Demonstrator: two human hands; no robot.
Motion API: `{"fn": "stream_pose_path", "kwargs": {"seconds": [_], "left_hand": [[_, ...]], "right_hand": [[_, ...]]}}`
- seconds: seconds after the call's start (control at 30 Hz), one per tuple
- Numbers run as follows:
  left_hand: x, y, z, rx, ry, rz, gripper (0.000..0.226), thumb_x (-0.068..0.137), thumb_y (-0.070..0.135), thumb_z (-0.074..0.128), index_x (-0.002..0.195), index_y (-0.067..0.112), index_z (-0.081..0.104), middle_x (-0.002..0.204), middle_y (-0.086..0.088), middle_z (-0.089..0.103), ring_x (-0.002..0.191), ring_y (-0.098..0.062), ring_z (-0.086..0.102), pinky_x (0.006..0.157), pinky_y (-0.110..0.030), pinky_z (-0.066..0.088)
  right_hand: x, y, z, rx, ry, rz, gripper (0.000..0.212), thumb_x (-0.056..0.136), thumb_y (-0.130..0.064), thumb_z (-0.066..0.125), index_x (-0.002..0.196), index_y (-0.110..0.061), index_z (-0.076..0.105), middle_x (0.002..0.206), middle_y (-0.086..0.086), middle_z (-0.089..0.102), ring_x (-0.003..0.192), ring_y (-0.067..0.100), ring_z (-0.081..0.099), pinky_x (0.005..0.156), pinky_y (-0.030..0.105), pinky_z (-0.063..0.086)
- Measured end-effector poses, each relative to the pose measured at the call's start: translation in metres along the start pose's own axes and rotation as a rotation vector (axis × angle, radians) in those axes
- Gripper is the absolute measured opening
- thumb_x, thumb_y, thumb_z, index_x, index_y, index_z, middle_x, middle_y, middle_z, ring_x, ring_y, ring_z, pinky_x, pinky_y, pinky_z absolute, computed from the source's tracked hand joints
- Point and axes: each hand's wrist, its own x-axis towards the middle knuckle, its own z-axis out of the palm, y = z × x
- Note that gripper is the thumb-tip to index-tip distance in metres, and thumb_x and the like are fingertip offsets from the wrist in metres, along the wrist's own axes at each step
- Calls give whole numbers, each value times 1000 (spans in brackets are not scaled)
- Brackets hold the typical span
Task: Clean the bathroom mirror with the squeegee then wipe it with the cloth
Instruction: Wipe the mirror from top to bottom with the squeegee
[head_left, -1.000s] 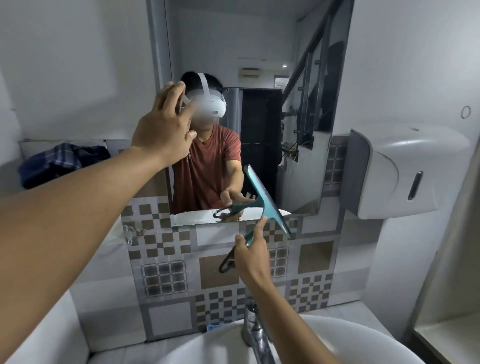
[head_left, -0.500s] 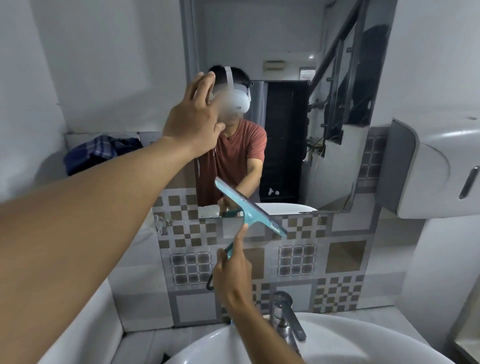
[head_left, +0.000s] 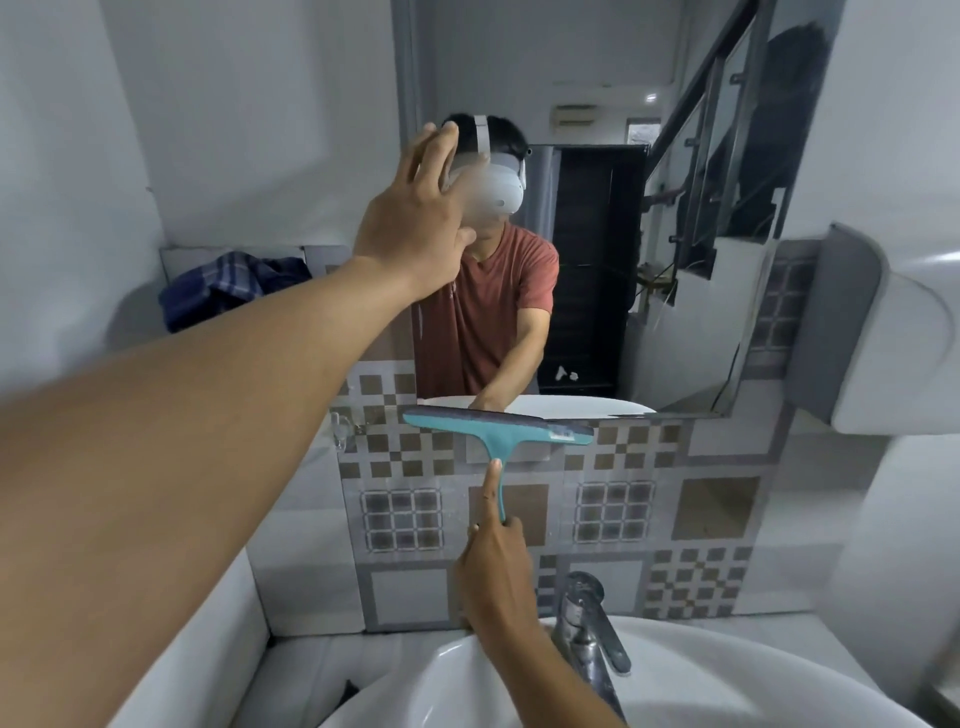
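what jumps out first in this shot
A long left arm crosses the frame, its open left hand raised at the mirror. Below, the right hand holds a teal squeegee, blade level at the mirror's bottom edge, above the white sink.

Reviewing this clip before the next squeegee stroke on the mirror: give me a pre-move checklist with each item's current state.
1. Right hand grips squeegee handle: ok.
2. Blade level along the mirror bottom edge: ok.
3. Blade pressed flat on the glass: cannot tell.
4. Left hand clear of the glass: not ok, it is raised at the mirror's left edge.
5. Checked cloth ready on the ledge at left: ok.
6. Tap clear of the right forearm: ok.
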Motion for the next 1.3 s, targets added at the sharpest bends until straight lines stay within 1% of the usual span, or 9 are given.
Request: {"fn": "stream_pose_path", "kwargs": {"seconds": [0.23, 0.37, 0.53, 0.63, 0.77, 0.87, 1.07, 1.2, 1.3], "left_hand": [[0, -1, 4, -1, 1, -4, 69, 96, 29, 61, 156, 20, 29, 166, -13, 14, 154, -32, 7, 93, -54, 54], [-8, -1, 8, 29, -31, 101, 81, 90, 47, 66, 156, 17, 30, 164, -18, 17, 151, -38, 15, 114, -53, 37], [-22, 4, 22, 63, -56, 138, 90, 84, 48, 72, 156, 16, 28, 161, -20, 21, 150, -39, 19, 120, -52, 30], [-22, 6, 20, 53, -63, 136, 91, 85, 47, 72, 157, 15, 27, 162, -21, 20, 150, -39, 17, 121, -52, 27], [-26, 13, 11, 35, -85, 102, 89, 85, 44, 73, 156, 15, 28, 162, -20, 18, 151, -39, 17, 121, -53, 27], [-41, 29, 2, -62, -78, 66, 80, 85, 39, 73, 153, 15, 36, 158, -18, 27, 145, -38, 29, 114, -53, 39], [-99, 76, -18, -550, -261, -26, 33, 89, 12, 70, 123, 10, 70, 121, -10, 71, 114, -25, 64, 101, -35, 49], [-128, 105, -39, -686, -486, 7, 30, 92, 18, 70, 121, 16, 72, 118, -2, 74, 107, -15, 67, 97, -28, 50], [-135, 118, -48, -696, -538, 66, 31, 92, 21, 70, 123, 19, 72, 121, -1, 73, 111, -16, 67, 94, -26, 49]], "right_hand": [[-3, 5, -4, -115, 0, 22, 101, 98, 4, 42, 150, -45, -29, 107, 9, 45, 78, 22, 57, 74, 36, 57], [-6, 8, -15, -194, -35, 26, 94, 100, 2, 42, 155, -38, -24, 114, 12, 48, 79, 21, 52, 77, 34, 53], [-13, 13, -26, -272, -87, 9, 96, 99, 2, 46, 156, -38, -21, 116, 14, 50, 88, 25, 59, 84, 36, 57], [-19, 13, -36, -259, -103, -17, 92, 101, 3, 42, 156, -36, -21, 109, 13, 52, 81, 22, 57, 72, 30, 53], [-27, 3, -59, -60, -119, -4, 50, 102, -3, 49, 143, -16, 24, 94, 2, 56, 69, 13, 56, 56, 21, 48], [-28, -3, -89, -64, -138, 7, 25, 102, -7, 51, 125, -12, 40, 101, 3, 59, 80, 16, 64, 64, 25, 58], [-27, -10, -172, -326, -135, -132, 20, 95, -10, 65, 115, -10, 68, 100, 3, 68, 71, 10, 65, 54, 17, 53], [-28, -27, -222, -482, -178, -270, 24, 88, -19, 77, 112, -17, 75, 85, -7, 68, 66, 5, 65, 53, 15, 50], [-26, -39, -243, -520, -172, -313, 30, 79, -22, 84, 107, -24, 77, 93, -6, 71, 80, 11, 66, 69, 22, 56]]}}
